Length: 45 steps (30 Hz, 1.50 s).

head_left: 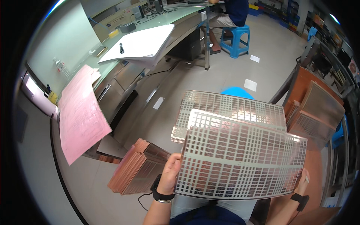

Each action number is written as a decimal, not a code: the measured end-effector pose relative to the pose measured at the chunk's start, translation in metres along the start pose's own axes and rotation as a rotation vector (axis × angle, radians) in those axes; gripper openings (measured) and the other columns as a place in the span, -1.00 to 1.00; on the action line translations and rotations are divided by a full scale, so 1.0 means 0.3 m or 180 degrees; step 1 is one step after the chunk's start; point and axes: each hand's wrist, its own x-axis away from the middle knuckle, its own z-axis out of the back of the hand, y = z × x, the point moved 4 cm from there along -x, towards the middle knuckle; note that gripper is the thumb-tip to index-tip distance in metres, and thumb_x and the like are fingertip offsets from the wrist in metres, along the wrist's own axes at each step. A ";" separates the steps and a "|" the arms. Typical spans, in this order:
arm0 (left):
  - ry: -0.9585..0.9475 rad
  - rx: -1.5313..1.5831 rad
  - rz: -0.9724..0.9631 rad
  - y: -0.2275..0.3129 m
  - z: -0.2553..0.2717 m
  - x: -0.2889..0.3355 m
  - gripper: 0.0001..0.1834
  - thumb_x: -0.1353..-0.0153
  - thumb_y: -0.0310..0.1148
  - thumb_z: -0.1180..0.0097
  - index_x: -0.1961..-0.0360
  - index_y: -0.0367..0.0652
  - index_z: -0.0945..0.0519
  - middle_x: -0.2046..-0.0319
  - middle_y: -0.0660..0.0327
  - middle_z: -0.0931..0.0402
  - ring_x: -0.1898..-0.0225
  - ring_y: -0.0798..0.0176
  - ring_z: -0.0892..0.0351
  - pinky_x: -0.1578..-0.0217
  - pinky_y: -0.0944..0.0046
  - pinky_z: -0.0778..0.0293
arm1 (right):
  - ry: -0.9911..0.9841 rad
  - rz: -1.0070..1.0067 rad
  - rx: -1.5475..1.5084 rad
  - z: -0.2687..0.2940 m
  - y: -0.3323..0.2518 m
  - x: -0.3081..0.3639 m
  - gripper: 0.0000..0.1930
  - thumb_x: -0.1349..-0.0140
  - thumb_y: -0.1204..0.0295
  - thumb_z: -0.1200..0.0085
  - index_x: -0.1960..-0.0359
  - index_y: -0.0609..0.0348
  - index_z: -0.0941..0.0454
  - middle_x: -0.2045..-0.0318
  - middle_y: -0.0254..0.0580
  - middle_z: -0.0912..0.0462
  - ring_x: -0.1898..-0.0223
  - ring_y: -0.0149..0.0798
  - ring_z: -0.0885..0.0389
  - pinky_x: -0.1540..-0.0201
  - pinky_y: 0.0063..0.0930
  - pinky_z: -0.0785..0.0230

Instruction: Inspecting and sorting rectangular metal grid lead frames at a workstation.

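A large rectangular circuit board panel (240, 165), coppery with a pale grid of small cells, is tilted up in front of my body. My left hand (172, 173) is closed on its left edge, thumb toward the near face. At the right edge, my right hand (302, 181) grips the same panel, its fingers partly hidden behind it. Just beyond lies a stack of similar gridded panels (232, 104), partly covered by the held one. Each of my wrists wears a dark band with a small black device.
Copper-coloured panels (129, 170) stand stacked on the floor at left. More panels (317, 108) lean on an orange-brown board at right, beside a metal frame. A desk with white sheets (140, 41) and a pink sheet (82, 112) is at far left. A person sits on a blue stool (235, 40).
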 end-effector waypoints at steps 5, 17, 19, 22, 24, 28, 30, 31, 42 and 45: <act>0.0001 -0.0120 -0.0122 -0.001 -0.026 -0.001 -0.64 -0.36 -0.11 0.19 0.09 -0.22 -0.35 0.25 0.27 -0.47 0.23 0.49 -0.43 0.17 0.43 -0.37 | -0.0038 -0.0310 0.0029 0.041 0.063 -0.005 -0.71 -0.31 0.23 0.08 0.29 0.26 -0.47 0.35 -0.37 -0.46 0.28 -0.44 -0.37 0.16 -0.52 -0.23; 0.0057 0.0025 -0.0062 0.002 -0.054 -0.011 -0.58 -0.39 -0.07 0.32 0.09 -0.24 -0.35 0.24 0.23 -0.47 0.22 0.46 -0.45 0.16 0.41 -0.39 | -0.0080 -0.0185 -0.0092 0.042 0.065 -0.002 -0.74 -0.32 0.27 0.07 0.41 0.20 -0.44 0.45 -0.46 -0.45 0.38 -0.51 -0.38 0.28 -0.60 -0.27; 0.0215 0.0229 0.0088 -0.001 -0.063 -0.017 -0.57 -0.40 -0.06 0.35 0.10 -0.23 -0.35 0.24 0.23 -0.47 0.22 0.45 -0.45 0.15 0.41 -0.40 | 0.0047 -0.0171 -0.0076 0.051 0.084 -0.010 -0.75 -0.32 0.27 0.07 0.39 0.21 -0.45 0.44 -0.45 -0.46 0.38 -0.51 -0.39 0.27 -0.60 -0.27; 0.0221 0.0221 0.0109 -0.014 -0.051 -0.025 -0.56 -0.40 -0.06 0.39 0.10 -0.23 -0.36 0.24 0.23 -0.47 0.21 0.45 -0.45 0.13 0.40 -0.39 | -0.0005 -0.0144 -0.0017 0.072 0.102 -0.028 -0.75 -0.31 0.27 0.05 0.37 0.22 -0.47 0.43 -0.44 -0.47 0.36 -0.51 -0.39 0.27 -0.60 -0.27; 0.0264 0.0228 0.0153 -0.017 -0.049 -0.028 -0.56 -0.41 -0.07 0.39 0.10 -0.23 -0.36 0.23 0.23 -0.47 0.20 0.45 -0.45 0.12 0.39 -0.38 | -0.0189 -0.0135 0.0033 0.071 0.108 -0.033 -0.75 -0.31 0.28 0.04 0.36 0.23 -0.48 0.42 -0.44 -0.47 0.35 -0.51 -0.39 0.26 -0.60 -0.27; 0.0253 0.0298 0.0238 -0.022 -0.050 -0.030 -0.57 -0.40 -0.07 0.38 0.09 -0.23 -0.37 0.22 0.23 -0.47 0.19 0.44 -0.45 0.11 0.38 -0.38 | -0.0067 -0.0164 0.0139 0.079 0.103 -0.031 -0.75 -0.30 0.27 0.03 0.37 0.23 -0.47 0.41 -0.43 -0.48 0.33 -0.51 -0.39 0.26 -0.58 -0.26; 0.0241 0.0339 0.0265 -0.019 -0.050 -0.031 -0.57 -0.40 -0.08 0.36 0.08 -0.24 -0.37 0.22 0.22 -0.47 0.19 0.43 -0.45 0.10 0.38 -0.38 | -0.0007 -0.0129 0.0223 0.083 0.100 -0.033 -0.74 -0.30 0.26 0.03 0.38 0.23 -0.47 0.40 -0.43 -0.48 0.33 -0.51 -0.39 0.26 -0.58 -0.26; 0.0202 0.0275 0.0272 -0.012 -0.048 -0.026 -0.59 -0.40 -0.10 0.32 0.07 -0.24 -0.37 0.21 0.21 -0.47 0.18 0.43 -0.45 0.09 0.37 -0.38 | 0.0027 -0.0126 0.0174 0.083 0.098 -0.031 -0.74 -0.30 0.26 0.03 0.38 0.22 -0.46 0.41 -0.43 -0.47 0.33 -0.51 -0.39 0.25 -0.58 -0.25; -0.0182 0.0199 0.0305 0.045 -0.060 -0.007 -0.72 -0.33 -0.30 0.10 0.05 -0.28 -0.37 0.18 0.20 -0.49 0.17 0.43 -0.48 0.13 0.42 -0.42 | 0.0140 -0.0175 -0.0381 0.057 0.009 0.005 -0.74 -0.31 0.27 0.11 0.40 0.20 -0.43 0.44 -0.39 -0.46 0.36 -0.49 -0.39 0.27 -0.55 -0.26; -0.0171 -0.0032 0.0192 0.059 -0.064 -0.005 -0.71 -0.33 -0.31 0.09 0.04 -0.29 -0.38 0.17 0.21 -0.50 0.16 0.44 -0.48 0.11 0.42 -0.40 | -0.0098 -0.0280 -0.0439 0.052 -0.004 0.002 -0.75 -0.31 0.27 0.12 0.38 0.19 -0.43 0.42 -0.38 -0.46 0.33 -0.48 -0.40 0.25 -0.55 -0.26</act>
